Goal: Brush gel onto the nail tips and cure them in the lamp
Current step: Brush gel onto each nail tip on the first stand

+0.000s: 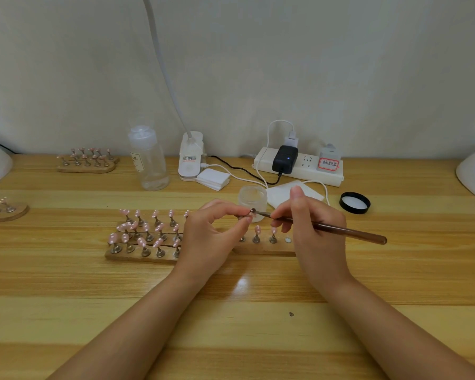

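While our left hand (217,229) pinches what seems a nail tip (249,215), our right hand (310,229) grips the brush (340,230), its bristles pointing to nine o'clock onto it.

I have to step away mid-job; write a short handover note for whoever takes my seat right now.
Left hand pinches one nail stand, lifted off the board. Right hand holds the brush, tip at that nail.
Gel jar open just behind the hands; its lid lies to the right.
Holder boards carry many pink tips; which are gelled, cannot tell.
Left: finish brushing, then cure.
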### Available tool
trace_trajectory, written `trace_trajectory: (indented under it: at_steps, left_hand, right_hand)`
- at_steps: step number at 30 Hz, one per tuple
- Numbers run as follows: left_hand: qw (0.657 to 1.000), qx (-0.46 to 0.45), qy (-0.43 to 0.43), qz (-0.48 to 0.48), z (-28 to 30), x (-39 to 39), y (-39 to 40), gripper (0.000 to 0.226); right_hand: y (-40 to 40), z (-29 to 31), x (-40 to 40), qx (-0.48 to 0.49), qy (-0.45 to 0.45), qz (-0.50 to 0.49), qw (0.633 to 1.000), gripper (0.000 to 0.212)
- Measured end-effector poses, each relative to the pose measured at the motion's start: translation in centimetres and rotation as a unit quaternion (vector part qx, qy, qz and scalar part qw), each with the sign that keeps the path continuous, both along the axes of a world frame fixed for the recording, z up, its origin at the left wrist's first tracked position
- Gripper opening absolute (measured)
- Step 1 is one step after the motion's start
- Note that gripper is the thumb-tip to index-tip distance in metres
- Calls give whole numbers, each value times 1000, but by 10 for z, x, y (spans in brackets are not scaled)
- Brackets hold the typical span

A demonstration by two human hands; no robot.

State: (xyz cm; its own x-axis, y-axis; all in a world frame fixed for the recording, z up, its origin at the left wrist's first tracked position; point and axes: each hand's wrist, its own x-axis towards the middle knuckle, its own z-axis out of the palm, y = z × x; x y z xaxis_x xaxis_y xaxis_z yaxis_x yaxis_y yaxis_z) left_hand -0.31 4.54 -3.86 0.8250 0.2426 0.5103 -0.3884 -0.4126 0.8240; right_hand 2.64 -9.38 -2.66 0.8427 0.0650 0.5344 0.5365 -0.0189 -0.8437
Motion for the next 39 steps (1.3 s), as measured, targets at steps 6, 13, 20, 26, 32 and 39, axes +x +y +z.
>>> trace_trajectory:
  at_steps: [6, 13, 20, 26, 32, 39]
  left_hand:
    - [1000, 6, -3, 1, 0, 0, 0, 23]
    - [1000, 8, 1, 1, 1, 1, 0, 22]
    - [1000, 10, 2, 3, 1, 1, 0, 22]
    - [1000, 2, -3, 1, -1, 1, 1, 23]
    - [1000, 3, -9, 1, -2, 2, 1, 25]
    - [1000, 5, -8, 6, -3, 3, 1, 26]
  right_hand:
    - [-1, 1, -2, 42, -4, 1, 999, 48]
    - [0, -1, 2, 11, -22, -6, 1000, 39]
    - [0, -1, 0, 25, -2, 5, 1000, 41]
    - [0, 1, -3, 53, -7, 1, 999, 43]
    - [1, 1, -1, 31, 12, -4, 999, 39]
    - [1, 1, -5, 64, 19, 9, 998, 45]
